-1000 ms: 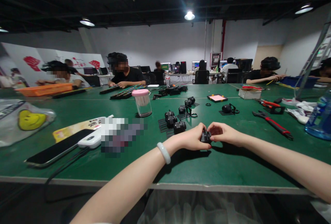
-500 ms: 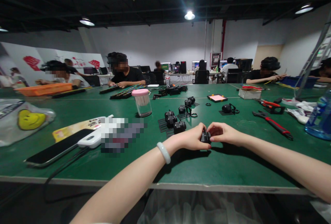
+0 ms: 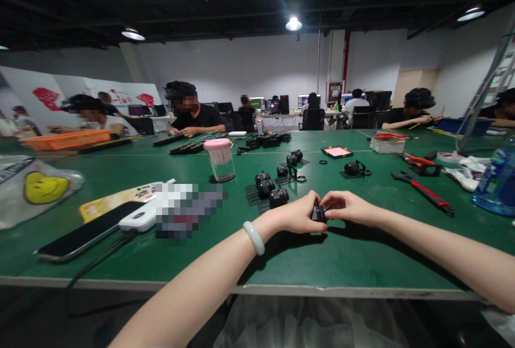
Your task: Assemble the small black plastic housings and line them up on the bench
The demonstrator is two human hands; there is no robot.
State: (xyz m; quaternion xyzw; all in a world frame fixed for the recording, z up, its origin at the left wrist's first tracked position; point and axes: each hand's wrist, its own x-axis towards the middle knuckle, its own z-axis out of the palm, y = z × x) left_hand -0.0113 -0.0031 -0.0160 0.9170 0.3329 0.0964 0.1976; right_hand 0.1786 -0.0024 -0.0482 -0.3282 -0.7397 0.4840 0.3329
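Note:
Between my two hands, just above the green table [image 3: 193, 259], is a small black plastic fitting [image 3: 318, 213], partly hidden by my fingers. My left hand [image 3: 300, 213] grips it from the left, thumb along the near side. My right hand [image 3: 346, 207] pinches it on the right with thumb and fingertips. Left of my hands lie several similar black fittings with ribbed flat plates, the closest being a chunky black fitting [image 3: 277, 197]. Farther right rests another black fitting [image 3: 352, 168] beside a ring. A loose black ring [image 3: 323, 162] lies beyond my hands.
To the right are adjustable pliers [image 3: 424, 192] with red-black handles and a blue bottle [image 3: 497, 182]. A pink-lidded jar [image 3: 220, 161], a phone [image 3: 92, 230] and a white cabled device [image 3: 140, 218] are left. Co-workers sit across the table, near an orange tray [image 3: 68, 140].
The view has shifted very slightly. My right fingers have moved a little on the black fitting; both hands keep their hold in nearly the same place.

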